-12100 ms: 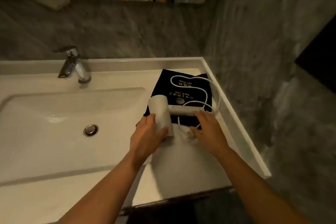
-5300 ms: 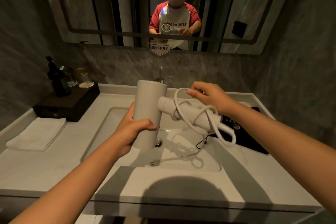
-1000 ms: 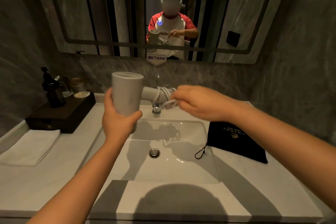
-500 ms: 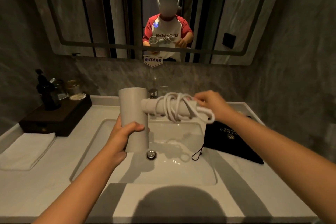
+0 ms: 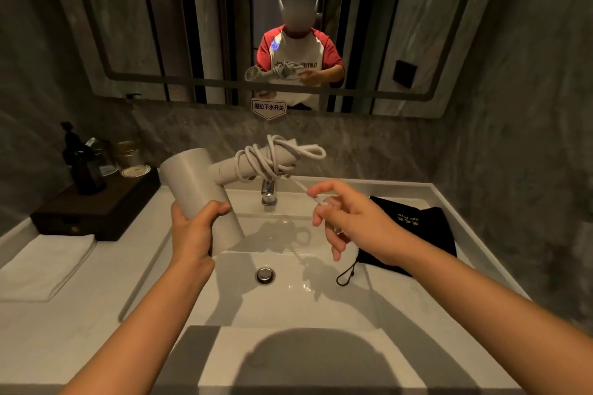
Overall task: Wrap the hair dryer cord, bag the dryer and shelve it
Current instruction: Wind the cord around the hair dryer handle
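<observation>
A white hair dryer (image 5: 195,183) is held up over the sink, my left hand (image 5: 192,231) wrapped around its barrel. Its handle points right, with the white cord (image 5: 272,157) coiled around it in several loops. A short free end of the cord runs down to my right hand (image 5: 349,218), which pinches it between thumb and fingers near the plug. The black drawstring bag (image 5: 414,228) lies flat on the counter to the right of the basin, partly hidden behind my right hand.
The white sink (image 5: 288,295) with a chrome faucet (image 5: 268,192) lies below my hands. A dark wooden tray (image 5: 96,205) with bottles and jars stands at the back left, a folded white towel (image 5: 41,266) in front of it. A mirror (image 5: 256,26) fills the wall; the right wall is close.
The cord has gone from loose to coiled around the handle. In the last half second my right hand dropped away from the handle, drawing out the cord's end, and the dryer tilted.
</observation>
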